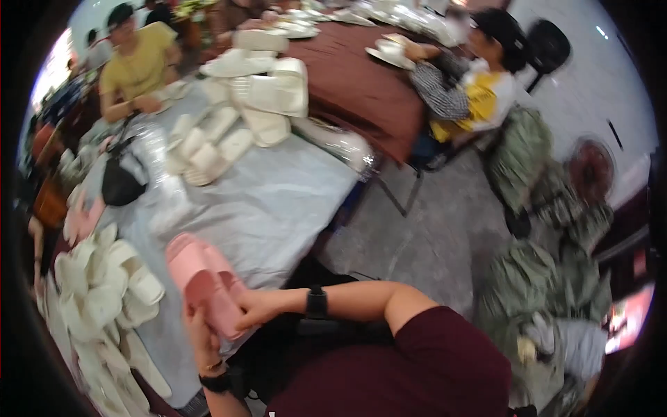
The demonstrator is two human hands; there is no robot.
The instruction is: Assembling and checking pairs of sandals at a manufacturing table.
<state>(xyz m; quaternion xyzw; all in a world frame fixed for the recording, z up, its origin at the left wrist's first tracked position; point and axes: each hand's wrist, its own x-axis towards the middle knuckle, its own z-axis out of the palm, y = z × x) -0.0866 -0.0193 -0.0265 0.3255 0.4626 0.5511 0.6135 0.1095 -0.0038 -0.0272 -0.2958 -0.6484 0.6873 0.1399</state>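
Pink slide slippers, seemingly a pair lying together, are held over the near edge of the covered table. My left hand grips their heel end from the near left side. Fingers of my right hand close on the same slippers from the right, near the heel. To the left of my hands lies a heap of cream slippers. Motion blur softens the picture, and some of my fingers are hidden behind the soles.
More cream slippers are piled farther up the grey-white table cover, beside a black bag. Across it sits a person in yellow. Another person handles slippers at a brown-covered table. Green sacks and a fan stand right.
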